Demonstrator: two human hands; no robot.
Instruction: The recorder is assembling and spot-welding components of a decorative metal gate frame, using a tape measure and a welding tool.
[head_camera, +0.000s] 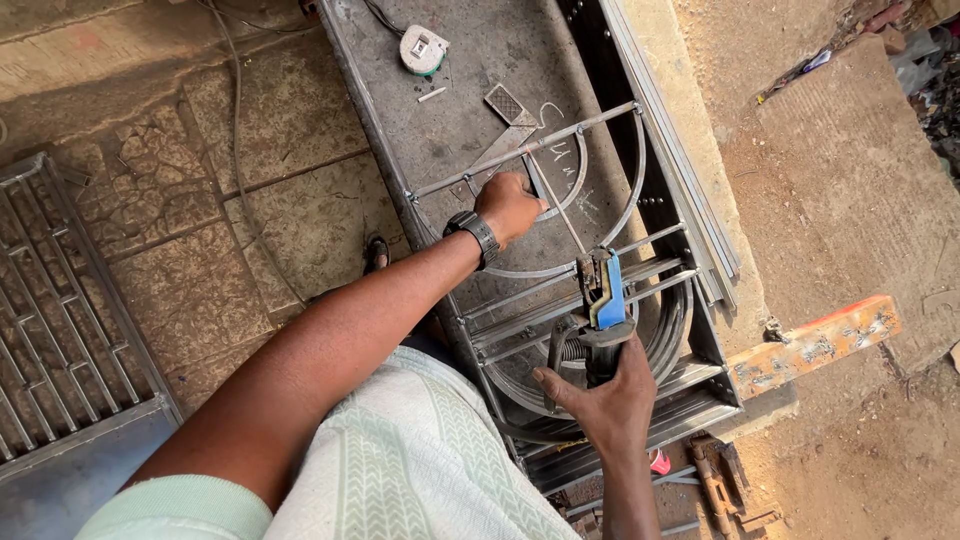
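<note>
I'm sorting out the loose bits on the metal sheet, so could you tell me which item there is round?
The tape measure at the sheet's far end: a round, pale casing. The chalk stick is thin and straight, and the mesh offcut is a flat rectangle.

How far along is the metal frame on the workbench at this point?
Done: curved bars sit within the metal frame on the workbench. In hand: the left hand steadies a short piece at the frame, and the right hand holds an electrode holder. Left: weld completeness cannot be judged.
</note>
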